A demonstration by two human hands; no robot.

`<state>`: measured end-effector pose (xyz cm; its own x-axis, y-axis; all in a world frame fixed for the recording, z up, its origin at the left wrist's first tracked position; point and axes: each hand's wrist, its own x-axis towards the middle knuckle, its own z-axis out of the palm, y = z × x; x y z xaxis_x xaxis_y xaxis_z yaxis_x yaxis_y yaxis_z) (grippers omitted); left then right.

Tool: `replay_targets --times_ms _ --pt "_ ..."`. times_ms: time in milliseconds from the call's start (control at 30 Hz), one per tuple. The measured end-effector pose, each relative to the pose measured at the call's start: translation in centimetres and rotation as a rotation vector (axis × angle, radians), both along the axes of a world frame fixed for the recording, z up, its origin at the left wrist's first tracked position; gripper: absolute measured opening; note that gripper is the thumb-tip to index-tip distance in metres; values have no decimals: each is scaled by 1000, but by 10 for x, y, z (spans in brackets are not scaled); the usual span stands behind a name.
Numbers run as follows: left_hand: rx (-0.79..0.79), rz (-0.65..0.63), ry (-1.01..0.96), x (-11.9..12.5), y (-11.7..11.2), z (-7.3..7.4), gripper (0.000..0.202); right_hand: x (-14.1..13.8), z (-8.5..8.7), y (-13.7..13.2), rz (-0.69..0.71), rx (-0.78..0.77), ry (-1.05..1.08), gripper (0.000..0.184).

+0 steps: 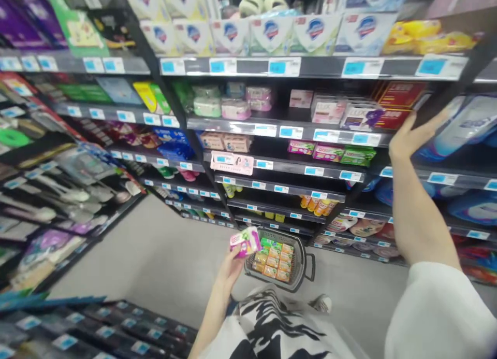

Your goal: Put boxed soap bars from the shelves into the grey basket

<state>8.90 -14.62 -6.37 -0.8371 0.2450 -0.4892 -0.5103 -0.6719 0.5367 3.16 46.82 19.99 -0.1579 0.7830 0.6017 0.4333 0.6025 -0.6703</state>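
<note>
I count two bare hands, one left hand and one right hand, one magenta-and-white pack in the left, and one grey plastic basket with more small orange packs than I can number surely. The shelves show two glossy magenta packs beside one bright green pack, two peach-coloured cartons, and, above five blue-and-white price tags, six white shield-printed boxes.

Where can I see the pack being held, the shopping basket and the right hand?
Purple-and-white pack (244, 243): head view, on the middle of its printed side.
Shopping basket (300, 258): head view, on its gray wall at the handle end.
Right hand (410, 135): head view, on the middle of the hand.
</note>
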Motion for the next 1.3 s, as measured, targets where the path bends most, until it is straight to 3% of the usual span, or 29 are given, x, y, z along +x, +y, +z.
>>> replay_targets --times_ms 100,300,533,667,833,1100,1300 --pt "-145 -84 225 -35 22 26 73 4 -3 -16 -2 62 62 75" --pt "-363 -199 563 -115 91 92 79 3 -10 -20 -2 127 73 70" --pt "-469 -202 946 -205 203 134 75 2 -10 -17 17 159 91 68" --pt "-532 -175 1058 -241 254 144 71 2 -13 -13 66 164 161 68" --pt "-694 -219 1161 -274 289 142 74 5 -13 -18 111 157 194 65" --pt "-1019 -331 1434 -288 301 144 44 8 -11 -19 115 173 174 66" --pt "-1253 -280 1598 -278 305 146 37 7 -12 -17 117 175 181 67"
